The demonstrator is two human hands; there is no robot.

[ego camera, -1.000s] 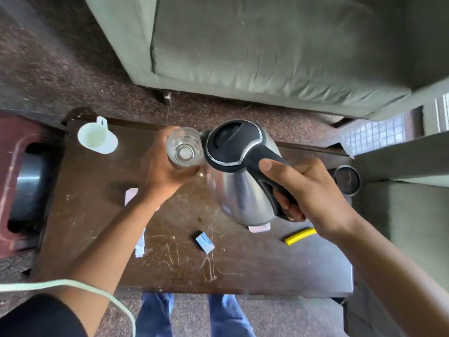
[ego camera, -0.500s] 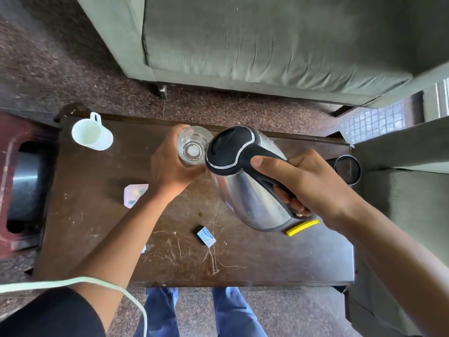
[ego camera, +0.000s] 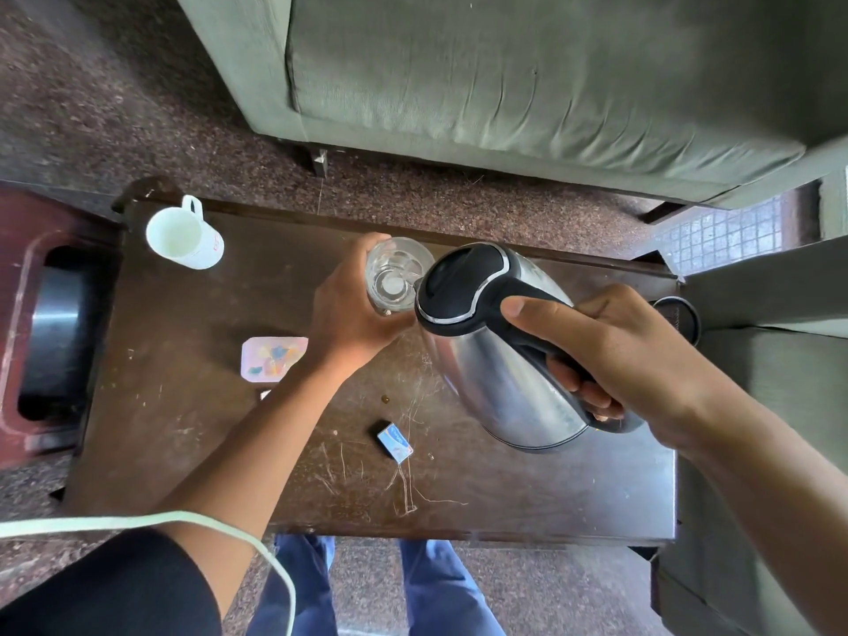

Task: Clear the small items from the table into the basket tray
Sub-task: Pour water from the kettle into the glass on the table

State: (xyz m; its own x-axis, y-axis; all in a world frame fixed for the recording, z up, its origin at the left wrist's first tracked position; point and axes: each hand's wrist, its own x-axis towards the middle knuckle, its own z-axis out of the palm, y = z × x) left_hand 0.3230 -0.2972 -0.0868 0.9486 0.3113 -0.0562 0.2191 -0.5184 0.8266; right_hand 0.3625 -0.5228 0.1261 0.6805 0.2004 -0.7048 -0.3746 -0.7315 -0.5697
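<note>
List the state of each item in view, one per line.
kettle: lid shut, tilted toward the glass, gripped by the right hand
glass: upright, held by the left hand
white mug: upright, on the table
matchbox: lying flat
pink card: lying flat
</note>
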